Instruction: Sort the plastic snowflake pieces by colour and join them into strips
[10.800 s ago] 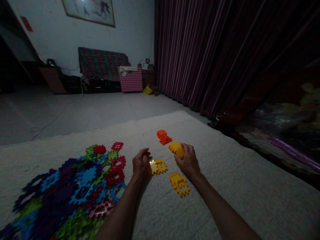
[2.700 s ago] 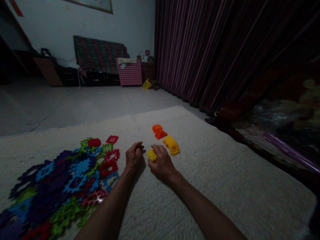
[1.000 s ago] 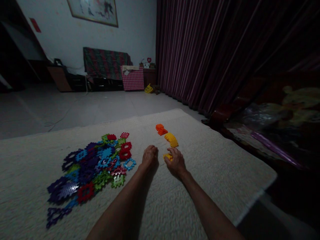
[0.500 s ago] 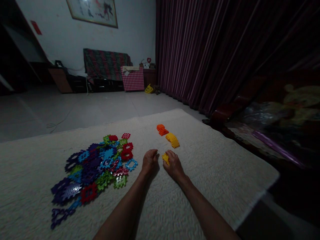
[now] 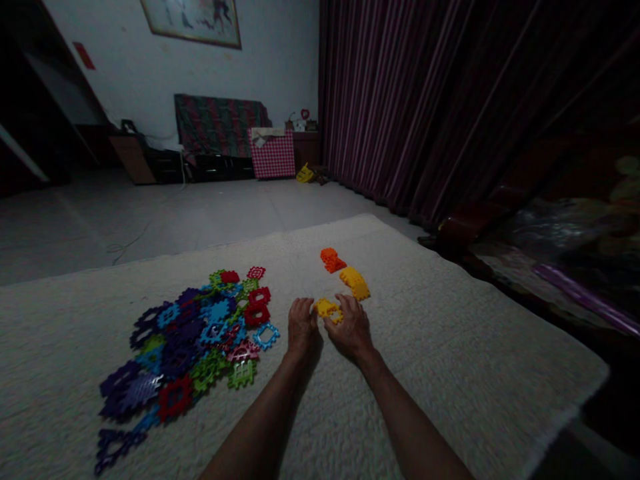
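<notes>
Yellow interlocking plastic pieces [image 5: 327,308] are between my two hands, just above or on the pale quilted mat. My right hand [image 5: 351,327] curls its fingers and thumb round their right side. At their left edge my left hand [image 5: 302,325] has its fingers bent, with the tips against the yellow; part of the grip is hidden. Beyond my right hand lies a curved row of joined yellow pieces [image 5: 355,283]. An orange cluster of similar pieces [image 5: 331,260] sits just past it.
Left of my hands spreads a heap of purple, blue, green and red pieces [image 5: 187,340]. The quilted mat [image 5: 450,373] lies under everything. Dark curtains [image 5: 370,100] hang at the back right, and a wooden seat [image 5: 457,223] with plastic-wrapped items stands at right.
The yellow pieces now show more fully, spanning the gap between my hands. My left fingertips have come against their left edge. The whole view has shifted slightly.
</notes>
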The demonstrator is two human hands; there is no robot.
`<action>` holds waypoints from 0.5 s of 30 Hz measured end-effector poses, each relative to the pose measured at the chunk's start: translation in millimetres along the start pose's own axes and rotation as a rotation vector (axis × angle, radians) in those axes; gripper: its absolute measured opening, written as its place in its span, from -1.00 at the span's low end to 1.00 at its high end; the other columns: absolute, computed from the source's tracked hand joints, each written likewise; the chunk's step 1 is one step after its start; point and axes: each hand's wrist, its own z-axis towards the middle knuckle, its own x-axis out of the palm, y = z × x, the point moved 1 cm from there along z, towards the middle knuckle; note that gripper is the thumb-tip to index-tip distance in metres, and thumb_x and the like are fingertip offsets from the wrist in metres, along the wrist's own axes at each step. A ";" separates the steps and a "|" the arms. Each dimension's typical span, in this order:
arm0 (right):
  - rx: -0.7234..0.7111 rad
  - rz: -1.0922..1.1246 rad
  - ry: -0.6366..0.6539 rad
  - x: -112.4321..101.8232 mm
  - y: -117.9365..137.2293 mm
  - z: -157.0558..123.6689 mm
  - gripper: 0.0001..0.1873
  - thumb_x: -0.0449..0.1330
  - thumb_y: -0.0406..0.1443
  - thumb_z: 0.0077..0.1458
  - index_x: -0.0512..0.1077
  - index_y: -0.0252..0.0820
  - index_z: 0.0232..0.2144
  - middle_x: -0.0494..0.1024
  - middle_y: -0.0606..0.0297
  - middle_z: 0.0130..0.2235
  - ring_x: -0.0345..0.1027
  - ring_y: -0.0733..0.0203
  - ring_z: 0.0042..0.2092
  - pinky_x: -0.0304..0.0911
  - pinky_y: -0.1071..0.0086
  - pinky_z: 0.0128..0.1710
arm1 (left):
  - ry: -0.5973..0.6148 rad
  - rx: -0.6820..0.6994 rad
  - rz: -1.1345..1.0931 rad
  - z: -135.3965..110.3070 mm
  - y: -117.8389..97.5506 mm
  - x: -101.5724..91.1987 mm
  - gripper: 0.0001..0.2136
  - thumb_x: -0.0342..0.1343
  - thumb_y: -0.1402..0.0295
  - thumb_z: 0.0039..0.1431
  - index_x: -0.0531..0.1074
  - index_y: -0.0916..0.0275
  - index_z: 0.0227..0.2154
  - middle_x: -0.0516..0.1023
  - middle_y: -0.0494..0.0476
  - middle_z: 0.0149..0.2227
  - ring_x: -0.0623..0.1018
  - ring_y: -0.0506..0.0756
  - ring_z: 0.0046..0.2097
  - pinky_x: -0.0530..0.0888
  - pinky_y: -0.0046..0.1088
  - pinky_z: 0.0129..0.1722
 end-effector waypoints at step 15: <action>0.001 -0.070 0.100 -5.7 0.3 -0.9 -0.52 0.21 -0.24 0.05 0.36 -0.19 0.06 0.48 0.11 -0.04 0.31 0.04 0.00 0.19 0.20 0.06 | 0.243 0.066 0.203 29.5 -20.0 -17.4 -0.83 0.00 0.43 0.21 0.51 0.24 -0.38 0.53 0.23 -0.14 0.46 0.18 0.00 0.39 -0.22 0.04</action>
